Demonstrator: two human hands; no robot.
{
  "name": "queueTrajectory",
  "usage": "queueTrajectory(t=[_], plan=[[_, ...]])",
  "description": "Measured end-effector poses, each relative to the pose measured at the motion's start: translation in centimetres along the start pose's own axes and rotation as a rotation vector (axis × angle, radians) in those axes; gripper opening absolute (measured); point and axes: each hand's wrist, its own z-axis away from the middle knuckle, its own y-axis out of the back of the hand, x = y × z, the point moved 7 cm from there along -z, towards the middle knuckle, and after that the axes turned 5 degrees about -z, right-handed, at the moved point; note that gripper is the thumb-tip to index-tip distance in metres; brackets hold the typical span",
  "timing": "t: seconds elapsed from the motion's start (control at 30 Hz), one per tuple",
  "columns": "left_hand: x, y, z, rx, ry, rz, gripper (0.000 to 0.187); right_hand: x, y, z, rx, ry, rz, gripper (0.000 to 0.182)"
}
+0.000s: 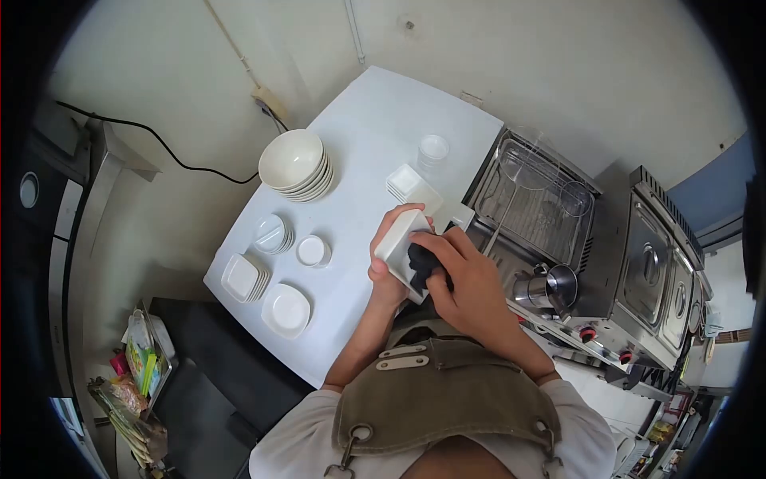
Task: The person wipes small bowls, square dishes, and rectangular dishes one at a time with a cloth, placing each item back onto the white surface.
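Note:
My left hand [384,278] grips a white rectangular dish [400,236] from its far side and holds it tilted in front of my chest. Bunched in my right hand [475,281] is a black cloth [423,260], pressed against the inside of the dish. Just beyond my hands, a stack of white square dishes [408,184] stands on the white table [359,128]. Part of the cloth and the dish's interior are hidden by my right fingers.
Stacked white bowls [292,160], round dishes [273,233], square dishes [241,276], small round dishes [311,251] and a shallow plate [286,310] occupy the table's left side. Clear cups [433,148] stand farther back. A steel fryer-like unit [550,199] and metal jug [539,290] are right.

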Motion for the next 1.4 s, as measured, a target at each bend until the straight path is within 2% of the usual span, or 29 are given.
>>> queueTrajectory(t=[0.97,1.4], plan=[[-1.0,-1.8,0.6,-0.002,0.048,0.027,0.107,0.1,1.3,1.5,0.035,-0.039,0.036,0.041],[-0.1,-1.0,0.5,-0.008,0.012,-0.041,0.109,-0.1,0.5,1.0,0.037,-0.015,0.035,0.042]])
